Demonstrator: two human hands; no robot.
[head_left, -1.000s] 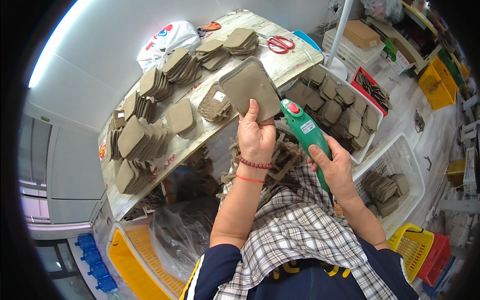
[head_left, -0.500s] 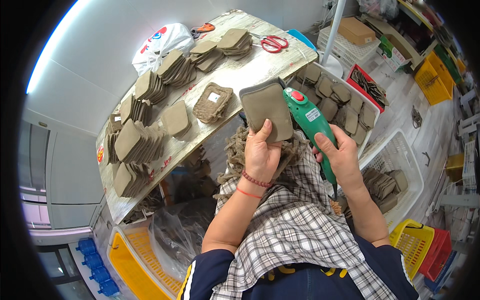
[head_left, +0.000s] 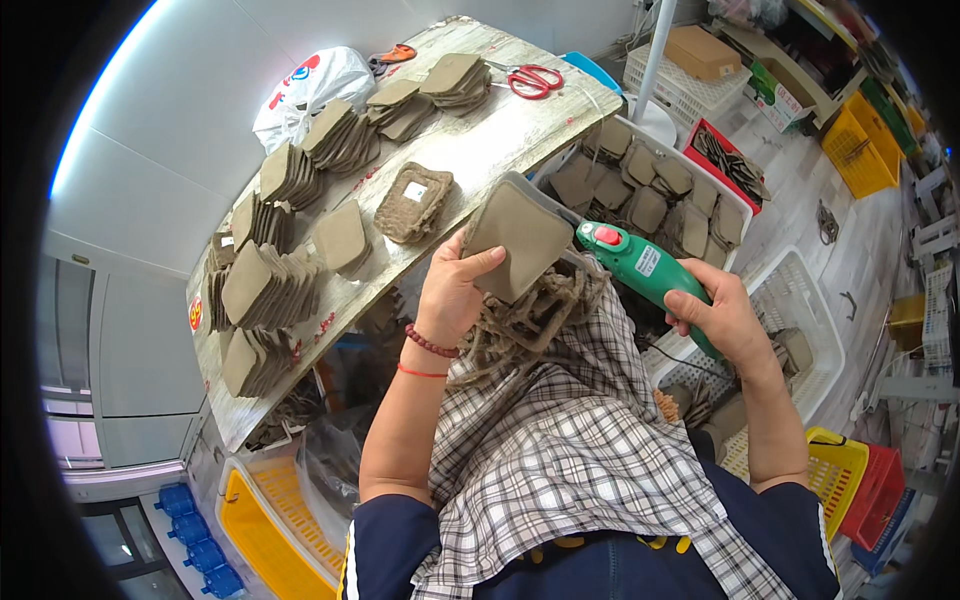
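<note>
Both hands are busy: my left hand point(head_left: 452, 290) grips a tan pad point(head_left: 517, 236); my right hand point(head_left: 728, 318), at 3 o'clock, clenches a green tool point(head_left: 645, 268).

The tip of the green tool point(head_left: 650, 272) is hidden behind the tan pad point(head_left: 518, 238) that the left hand point(head_left: 452, 290) holds. The right hand point(head_left: 725, 320) covers the tool's handle. Below both hands, the checked cloth point(head_left: 570, 450) hides the lap.
</note>
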